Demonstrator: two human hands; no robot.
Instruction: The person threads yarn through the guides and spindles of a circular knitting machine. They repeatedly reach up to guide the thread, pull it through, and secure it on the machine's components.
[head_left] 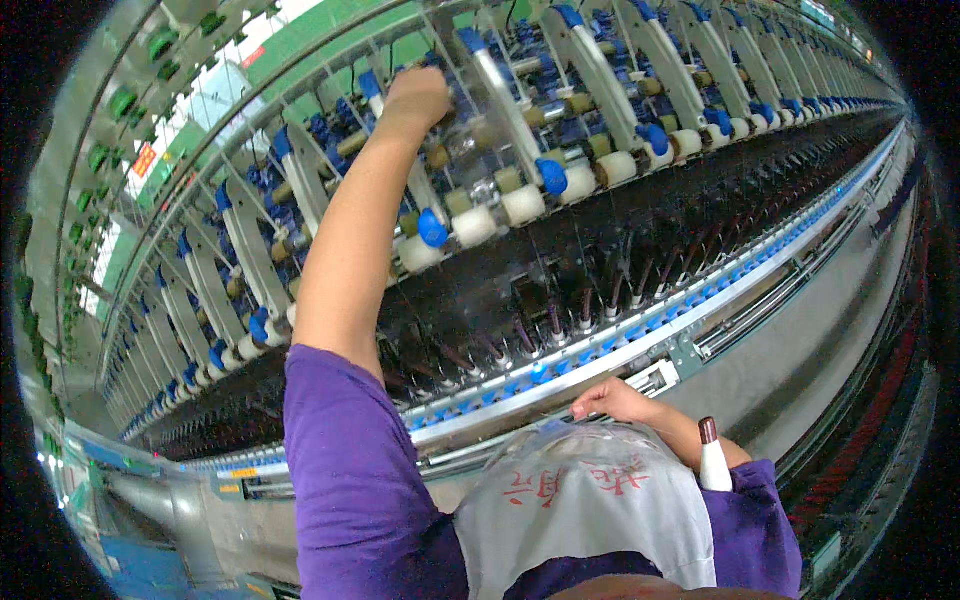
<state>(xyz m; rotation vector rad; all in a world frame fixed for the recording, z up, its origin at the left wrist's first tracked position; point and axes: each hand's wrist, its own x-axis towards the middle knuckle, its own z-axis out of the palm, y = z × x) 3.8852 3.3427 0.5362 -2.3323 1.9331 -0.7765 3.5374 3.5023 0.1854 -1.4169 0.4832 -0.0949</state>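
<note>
Tucked at my grey apron (590, 500), a white brown-tipped bobbin (712, 458) waited; my left hand (418, 97) was fisted among cream rollers (520, 203), my right hand (612, 398) curled on the frame's rail (700, 310) to steady me.

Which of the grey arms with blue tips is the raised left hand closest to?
The grey arm just right of the left hand, the nearest in the row.

Left arm extended fully upward from the purple sleeve, forearm bare; left hand (418, 97) closed, its fingers curled out of sight. Right hand (612, 400) low beside the body, elbow bent, fingers (585, 408) loosely curled, palm down.
</note>
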